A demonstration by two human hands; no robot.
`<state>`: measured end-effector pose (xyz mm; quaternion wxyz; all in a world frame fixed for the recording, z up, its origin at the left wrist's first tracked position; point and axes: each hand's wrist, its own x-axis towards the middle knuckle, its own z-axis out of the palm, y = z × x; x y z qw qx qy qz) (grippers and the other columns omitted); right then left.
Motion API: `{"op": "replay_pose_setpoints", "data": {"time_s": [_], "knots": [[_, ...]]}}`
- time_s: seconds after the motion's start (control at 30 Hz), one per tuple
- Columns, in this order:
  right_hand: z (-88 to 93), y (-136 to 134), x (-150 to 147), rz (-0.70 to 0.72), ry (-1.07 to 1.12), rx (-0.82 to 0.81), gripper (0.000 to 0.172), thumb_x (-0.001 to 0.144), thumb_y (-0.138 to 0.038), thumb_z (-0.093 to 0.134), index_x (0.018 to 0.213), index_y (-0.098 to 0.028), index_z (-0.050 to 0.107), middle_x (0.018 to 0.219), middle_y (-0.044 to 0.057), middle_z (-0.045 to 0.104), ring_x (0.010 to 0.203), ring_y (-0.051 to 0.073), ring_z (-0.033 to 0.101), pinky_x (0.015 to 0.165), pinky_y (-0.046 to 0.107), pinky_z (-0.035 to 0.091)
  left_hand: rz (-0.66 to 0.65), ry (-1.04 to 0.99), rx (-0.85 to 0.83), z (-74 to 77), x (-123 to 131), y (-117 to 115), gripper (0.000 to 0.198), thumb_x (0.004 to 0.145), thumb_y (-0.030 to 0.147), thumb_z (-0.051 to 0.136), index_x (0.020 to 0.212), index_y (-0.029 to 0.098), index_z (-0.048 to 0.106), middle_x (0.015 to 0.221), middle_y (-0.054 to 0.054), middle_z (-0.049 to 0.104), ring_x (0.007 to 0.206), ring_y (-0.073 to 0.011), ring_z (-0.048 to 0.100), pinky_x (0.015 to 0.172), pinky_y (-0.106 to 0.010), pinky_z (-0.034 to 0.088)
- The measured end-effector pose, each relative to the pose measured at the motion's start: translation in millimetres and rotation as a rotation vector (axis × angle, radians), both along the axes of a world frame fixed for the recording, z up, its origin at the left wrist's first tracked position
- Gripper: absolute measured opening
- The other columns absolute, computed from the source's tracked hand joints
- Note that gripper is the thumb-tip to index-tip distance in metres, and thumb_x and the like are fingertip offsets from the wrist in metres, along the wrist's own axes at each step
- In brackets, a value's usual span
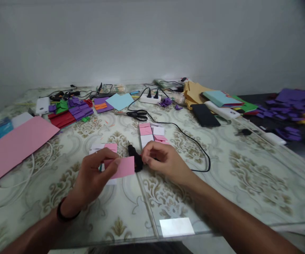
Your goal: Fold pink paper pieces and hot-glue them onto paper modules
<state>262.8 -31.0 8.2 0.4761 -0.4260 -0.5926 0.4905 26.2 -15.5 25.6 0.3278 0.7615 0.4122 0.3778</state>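
My left hand (94, 173) pinches a small pink paper piece (124, 167) between thumb and fingers, above the table. Pink and white folded papers (111, 147) lie partly hidden behind that hand. A black glue gun (135, 155) rests just beyond the pink piece, its nozzle pointing away from me. Close beside its right side is my right hand (163, 158), fingers curled together; whether they pinch anything is hidden. Behind this hand lies a strip of pink and white folded papers (145, 131), with more folded pieces (159, 133) next to it.
Black scissors (137, 114) and a white power strip (150, 98) lie further back, with a black cable looping right. Pink sheet (17, 148) and coloured papers (73, 109) are left. A black phone (204, 115), envelopes (197, 93) and purple pieces (295, 102) are right.
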Motion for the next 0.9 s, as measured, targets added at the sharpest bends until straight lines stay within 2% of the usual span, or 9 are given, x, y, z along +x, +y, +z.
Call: {"op": "replay_pose_setpoints", "data": {"time_s": [0.1, 0.23, 0.4, 0.63, 0.9], "knots": [[3.6, -4, -4, 0.025, -0.039, 0.046, 0.011, 0.084, -0.024, 0.073, 0.092, -0.020, 0.068, 0.078, -0.001, 0.065, 0.071, 0.014, 0.059, 0.069, 0.027, 0.048, -0.056, 0.008, 0.013, -1.9, 4, -2, 0.015, 0.095, 0.020, 0.065, 0.082, 0.020, 0.073, 0.073, 0.004, 0.071, 0.068, -0.0108, 0.061, 0.065, -0.021, 0.047], [3.5, -13, -13, 0.039, -0.174, 0.138, 0.003, 0.088, -0.022, 0.071, 0.086, -0.020, 0.071, 0.080, 0.001, 0.070, 0.075, 0.015, 0.062, 0.071, 0.028, 0.048, -0.130, 0.012, 0.006, -4.3, 10, -6, 0.012, 0.092, 0.015, 0.067, 0.085, 0.020, 0.075, 0.078, 0.004, 0.076, 0.072, -0.0103, 0.067, 0.070, -0.020, 0.051], [2.3, -15, -13, -0.001, -0.219, 0.194, 0.004, 0.086, -0.018, 0.069, 0.083, -0.020, 0.069, 0.078, 0.000, 0.070, 0.072, 0.014, 0.063, 0.069, 0.027, 0.047, -0.108, -0.014, -0.027, -1.9, 7, -3, 0.013, 0.089, 0.011, 0.067, 0.083, 0.022, 0.072, 0.078, 0.006, 0.074, 0.072, -0.0088, 0.066, 0.071, -0.018, 0.051], [1.3, -18, -17, 0.028, -0.258, 0.237, 0.006, 0.084, -0.014, 0.069, 0.085, -0.020, 0.072, 0.082, 0.001, 0.074, 0.076, 0.015, 0.067, 0.073, 0.027, 0.049, -0.183, 0.060, -0.050, -3.0, 11, -6, 0.012, 0.086, 0.009, 0.063, 0.082, 0.020, 0.067, 0.075, 0.006, 0.070, 0.069, -0.0087, 0.063, 0.066, -0.018, 0.049], [-7.6, -20, -21, 0.014, -0.253, 0.308, 0.010, 0.079, -0.010, 0.067, 0.082, -0.019, 0.071, 0.077, 0.000, 0.071, 0.071, 0.013, 0.064, 0.069, 0.025, 0.047, -0.227, 0.073, -0.110, -4.6, 10, -10, 0.010, 0.086, 0.010, 0.063, 0.084, 0.020, 0.064, 0.078, 0.005, 0.069, 0.072, -0.0100, 0.062, 0.069, -0.020, 0.049]]}}
